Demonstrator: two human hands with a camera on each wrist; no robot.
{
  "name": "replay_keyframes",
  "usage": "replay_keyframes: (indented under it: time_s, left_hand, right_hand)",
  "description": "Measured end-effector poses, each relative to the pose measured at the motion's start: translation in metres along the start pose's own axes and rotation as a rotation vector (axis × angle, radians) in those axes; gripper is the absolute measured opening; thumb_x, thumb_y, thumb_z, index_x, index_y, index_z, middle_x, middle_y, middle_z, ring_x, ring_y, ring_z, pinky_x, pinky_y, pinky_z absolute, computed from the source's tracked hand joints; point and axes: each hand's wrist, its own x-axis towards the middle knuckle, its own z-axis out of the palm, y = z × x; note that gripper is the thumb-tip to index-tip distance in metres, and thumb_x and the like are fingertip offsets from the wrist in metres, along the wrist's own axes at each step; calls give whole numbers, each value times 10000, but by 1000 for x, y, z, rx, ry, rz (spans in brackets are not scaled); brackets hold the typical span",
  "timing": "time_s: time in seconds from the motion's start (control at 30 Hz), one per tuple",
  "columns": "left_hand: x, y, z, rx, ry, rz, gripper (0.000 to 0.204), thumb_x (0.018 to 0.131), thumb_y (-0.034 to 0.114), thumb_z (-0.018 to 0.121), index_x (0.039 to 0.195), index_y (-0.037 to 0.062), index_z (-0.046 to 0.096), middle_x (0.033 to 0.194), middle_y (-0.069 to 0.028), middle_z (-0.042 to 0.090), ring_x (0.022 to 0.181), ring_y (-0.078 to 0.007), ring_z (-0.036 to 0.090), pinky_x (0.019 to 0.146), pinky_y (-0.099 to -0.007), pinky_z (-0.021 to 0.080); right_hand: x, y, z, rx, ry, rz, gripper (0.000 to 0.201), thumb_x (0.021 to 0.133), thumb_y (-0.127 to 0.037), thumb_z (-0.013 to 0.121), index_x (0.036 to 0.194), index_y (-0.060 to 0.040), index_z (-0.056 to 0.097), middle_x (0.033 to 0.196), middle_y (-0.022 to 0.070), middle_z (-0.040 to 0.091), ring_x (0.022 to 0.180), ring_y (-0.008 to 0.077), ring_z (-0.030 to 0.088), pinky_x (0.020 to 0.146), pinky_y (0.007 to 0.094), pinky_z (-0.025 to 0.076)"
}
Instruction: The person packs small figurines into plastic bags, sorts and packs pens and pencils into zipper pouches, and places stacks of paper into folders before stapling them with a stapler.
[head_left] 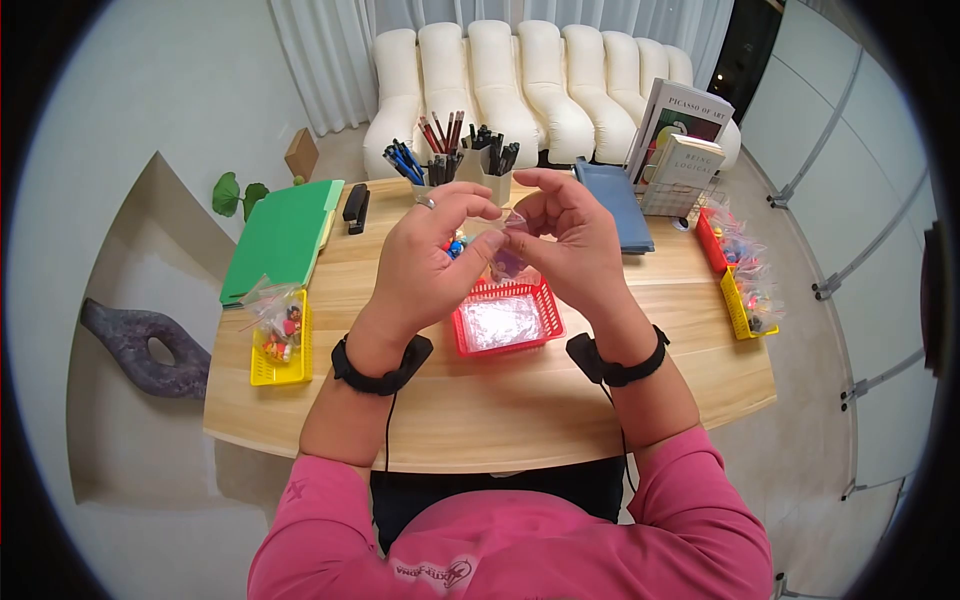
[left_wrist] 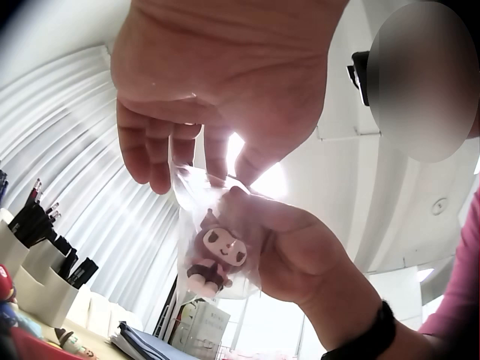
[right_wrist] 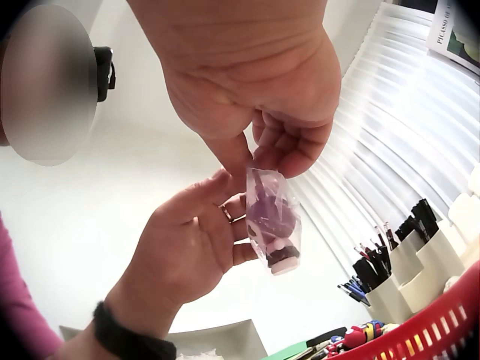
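Observation:
A small clear plastic bag [left_wrist: 196,251] hangs upright between my hands above the table. Inside it is a figurine [left_wrist: 225,247] with a purple hood, a white face and a dark outfit. At the bag's top edge my left hand [head_left: 432,255] pinches with thumb and index finger, its other fingers loosely bent. My right hand [head_left: 572,245] pinches the top edge from the other side, thumb against curled fingers. Below them stands a red basket [head_left: 558,330] with a stack of flat clear bags [head_left: 502,322]. Colourful figurines [head_left: 456,246] lie behind it, partly hidden by my hands.
Yellow baskets with bagged figurines stand at the left [head_left: 282,378] and right [head_left: 738,310], beside a red basket [head_left: 708,240]. Pen holders [head_left: 497,185], a black stapler [head_left: 356,208], a green folder [head_left: 285,238], blue folders [head_left: 615,205] and books [head_left: 682,170] line the back.

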Motion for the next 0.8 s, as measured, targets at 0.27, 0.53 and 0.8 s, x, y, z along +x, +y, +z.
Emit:
replay_keyframes:
  time_s: [0.27, 0.53, 0.8]
  left_hand:
    - [-1, -1, -2, -61, -96, -46, 125, 993, 124, 758, 1056, 21, 726, 1267, -139, 717, 1133, -253, 697, 992, -370, 529]
    - [-2, 0, 1, -193, -122, -198, 170, 1060, 176, 705, 1064, 15, 652, 1126, -122, 728, 1018, -223, 699, 905, -349, 548]
    - [0, -9, -9, -398, -164, -351, 161, 1024, 121, 776, 1129, 11, 723, 979, -2, 739, 871, -60, 648, 762, -239, 533]
  right_hand:
    - [-2, 3, 5, -165, -33, -96, 459, 912, 58, 788, 1339, -5, 631, 912, 54, 722, 790, 84, 701, 681, 259, 589]
    - [-1, -6, 2, -121, -123, 172, 391, 942, 11, 796, 1314, 27, 678, 911, 38, 738, 804, 96, 727, 718, 261, 604]
    - [4, 8, -13, 230, -109, 184, 448, 940, 15, 805, 1355, 77, 650, 1054, 90, 758, 928, 132, 749, 811, 294, 629]
